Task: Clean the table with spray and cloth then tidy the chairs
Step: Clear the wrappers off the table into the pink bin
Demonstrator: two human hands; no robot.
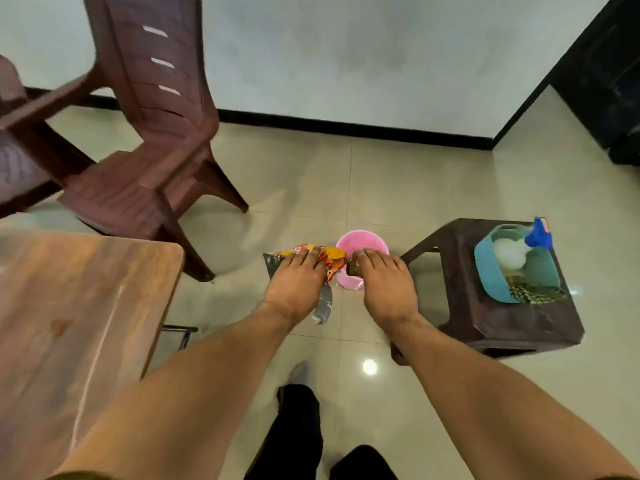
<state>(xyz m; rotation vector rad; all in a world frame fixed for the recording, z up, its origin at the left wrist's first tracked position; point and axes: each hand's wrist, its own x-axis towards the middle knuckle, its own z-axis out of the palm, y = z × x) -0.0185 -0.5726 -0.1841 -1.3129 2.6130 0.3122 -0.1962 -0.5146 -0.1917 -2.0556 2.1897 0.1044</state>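
Note:
The wooden table (pixel 69 306) fills the lower left. A maroon plastic chair (pixel 149 150) stands behind it, tilted against another chair (pixel 20 161) at the left edge. My left hand (pixel 294 282) grips crumpled orange and silver snack wrappers (pixel 332 259) above the floor. Beside it, my right hand (pixel 384 282) holds a small dark wrapper (pixel 353 266) over the pink bucket (pixel 362 240). On the dark stool (pixel 502 320) at right sits a blue basket (pixel 488 268) holding a spray bottle (pixel 519 249) with a blue trigger and a patterned cloth (pixel 533 292).
Glossy beige floor tiles (pixel 346 174) stretch to a pale wall with a black skirting. A dark doorway or cabinet (pixel 609 81) stands at the far right. My feet and dark trousers (pixel 301 427) show at the bottom.

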